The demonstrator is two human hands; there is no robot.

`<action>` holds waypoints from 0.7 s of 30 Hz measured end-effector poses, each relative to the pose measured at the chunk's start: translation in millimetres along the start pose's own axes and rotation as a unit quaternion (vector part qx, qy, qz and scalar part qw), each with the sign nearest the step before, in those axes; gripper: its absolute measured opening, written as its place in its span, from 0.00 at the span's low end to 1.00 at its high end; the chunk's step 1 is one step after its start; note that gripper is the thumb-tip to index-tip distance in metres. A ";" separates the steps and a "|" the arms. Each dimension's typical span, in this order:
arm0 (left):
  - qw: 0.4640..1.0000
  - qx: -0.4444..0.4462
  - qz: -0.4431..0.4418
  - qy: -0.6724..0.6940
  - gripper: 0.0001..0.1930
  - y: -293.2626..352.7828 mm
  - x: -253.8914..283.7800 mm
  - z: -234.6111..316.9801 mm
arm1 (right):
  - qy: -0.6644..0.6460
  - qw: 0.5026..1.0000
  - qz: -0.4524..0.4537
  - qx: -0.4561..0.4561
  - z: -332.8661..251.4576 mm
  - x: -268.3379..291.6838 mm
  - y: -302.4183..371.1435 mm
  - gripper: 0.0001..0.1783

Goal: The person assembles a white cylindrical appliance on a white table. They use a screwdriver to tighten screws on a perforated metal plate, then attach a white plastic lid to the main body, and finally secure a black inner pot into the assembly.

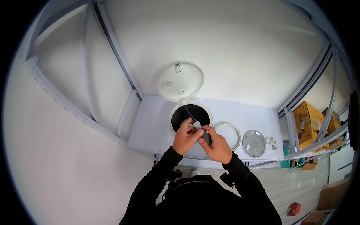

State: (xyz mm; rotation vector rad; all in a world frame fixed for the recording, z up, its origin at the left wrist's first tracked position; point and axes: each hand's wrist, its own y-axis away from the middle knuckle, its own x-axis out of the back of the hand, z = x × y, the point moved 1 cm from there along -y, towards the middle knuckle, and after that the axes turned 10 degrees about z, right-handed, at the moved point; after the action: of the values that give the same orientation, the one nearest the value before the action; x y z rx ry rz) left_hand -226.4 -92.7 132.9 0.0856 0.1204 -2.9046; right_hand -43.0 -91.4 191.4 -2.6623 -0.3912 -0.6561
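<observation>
A white rice cooker [172, 128] stands on the table with its lid [189, 83] raised toward the wall and its dark inside showing. Over its front rim my two hands meet. My right hand [218, 148] is closed round the dark grey handle [206, 138] of what looks like a screwdriver. From the light grey piece [197, 125] at the far end of that handle, a thin dark shaft [189, 112] slants up and left over the opening. My left hand [184, 139] pinches around the light grey piece; its fingers partly hide what they grip.
Right of the cooker lie a white ring [239, 137], a round perforated grey plate [254, 144] and several small white parts [274, 147]. Metal frame posts [120, 56] flank the table. Cardboard boxes [307, 123] and a teal bin [287, 164] stand beyond the right side.
</observation>
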 end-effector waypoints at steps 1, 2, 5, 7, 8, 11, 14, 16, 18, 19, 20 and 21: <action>1.000 -0.001 -0.002 -0.009 0.40 -5.2 -0.5 -0.7 | 0.012 1.000 -0.007 -0.022 0.7 -0.4 -3.6 0.27; 1.000 -0.002 -0.005 -0.019 0.41 -10.4 0.3 -1.0 | 0.005 1.000 -0.004 -0.025 1.9 -2.2 -8.3 0.27; 0.998 -0.009 -0.020 -0.059 0.41 -26.3 6.2 -2.4 | -0.018 0.999 0.007 -0.042 8.3 -6.5 -16.6 0.26; 0.998 -0.016 -0.023 -0.053 0.41 -36.0 9.0 -4.3 | -0.049 0.998 0.022 -0.040 14.0 -12.6 -22.8 0.26; 0.998 -0.019 -0.025 -0.049 0.41 -41.0 10.2 -5.6 | -0.057 0.997 0.032 -0.039 16.1 -14.6 -25.5 0.25; 0.999 -0.009 -0.039 -0.033 0.41 -58.3 20.7 -13.3 | -0.086 0.993 0.072 -0.036 21.7 -27.5 -31.0 0.25; 0.997 0.003 -0.077 -0.013 0.47 -70.8 28.4 -8.6 | -0.108 0.986 0.114 -0.055 24.8 -40.3 -35.0 0.24; 0.995 -0.001 -0.099 -0.016 0.47 -76.1 30.6 -12.2 | -0.115 0.981 0.128 -0.086 22.2 -46.0 -36.5 0.25; 0.993 -0.003 -0.112 -0.022 0.46 -77.7 32.4 -15.2 | -0.135 0.974 0.155 -0.094 29.5 -56.8 -38.1 0.25; 0.993 -0.003 -0.113 -0.027 0.46 -77.3 31.6 -17.2 | -0.145 0.970 0.168 -0.096 31.7 -60.4 -38.8 0.25; 0.993 -0.003 -0.115 -0.031 0.45 -76.4 31.1 -18.3 | -0.144 0.970 0.166 -0.100 32.7 -61.9 -37.7 0.25; 0.993 -0.004 -0.116 -0.026 0.45 -76.6 31.5 -18.2 | -0.142 0.970 0.166 -0.105 31.5 -63.0 -37.8 0.24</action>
State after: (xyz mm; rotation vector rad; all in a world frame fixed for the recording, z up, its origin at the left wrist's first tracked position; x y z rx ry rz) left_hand -274.0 -24.0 118.4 -0.0069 0.1423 -3.1349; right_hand -97.7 -55.7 145.2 -2.9335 0.0591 -0.2243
